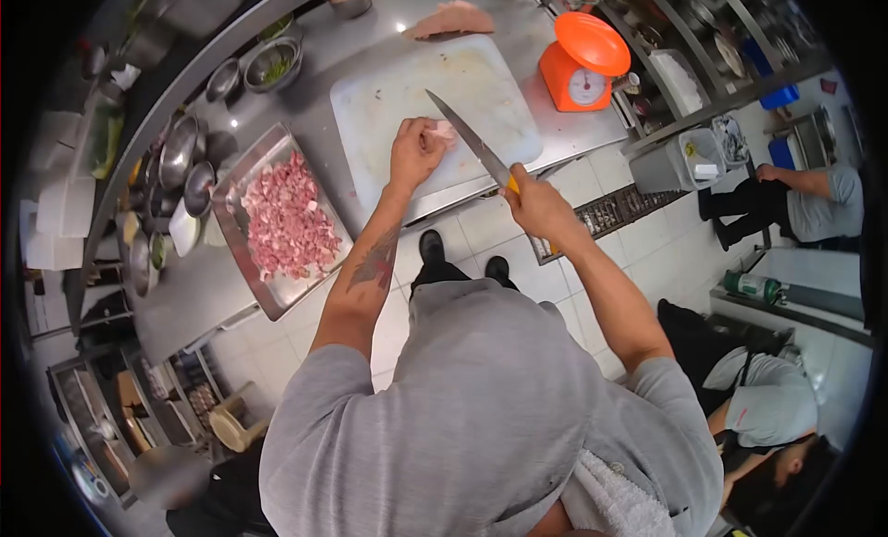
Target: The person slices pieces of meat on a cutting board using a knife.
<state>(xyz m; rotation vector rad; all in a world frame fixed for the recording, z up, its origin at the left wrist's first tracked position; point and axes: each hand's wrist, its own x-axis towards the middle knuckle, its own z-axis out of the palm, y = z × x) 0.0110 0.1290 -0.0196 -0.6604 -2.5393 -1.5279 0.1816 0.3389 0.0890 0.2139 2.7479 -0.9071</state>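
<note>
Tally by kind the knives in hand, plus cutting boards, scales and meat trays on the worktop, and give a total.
Knife in the right hand: 1
Cutting board: 1
Orange scale: 1
Metal tray of cut meat: 1
Total: 4

"What is all this standing on?"
"A steel counter, with a white cutting board lying flat near its front edge."
"Anything left of that board?"
"A rectangular metal tray, apart from it, and, off the board's far left side, a larger metal bowl near a smaller bowl."
"And elsewhere?"
"An orange scale stands just right of the board. A slab of raw meat lies beyond the board's far edge, and a small metal pan beyond its far left corner."
</note>
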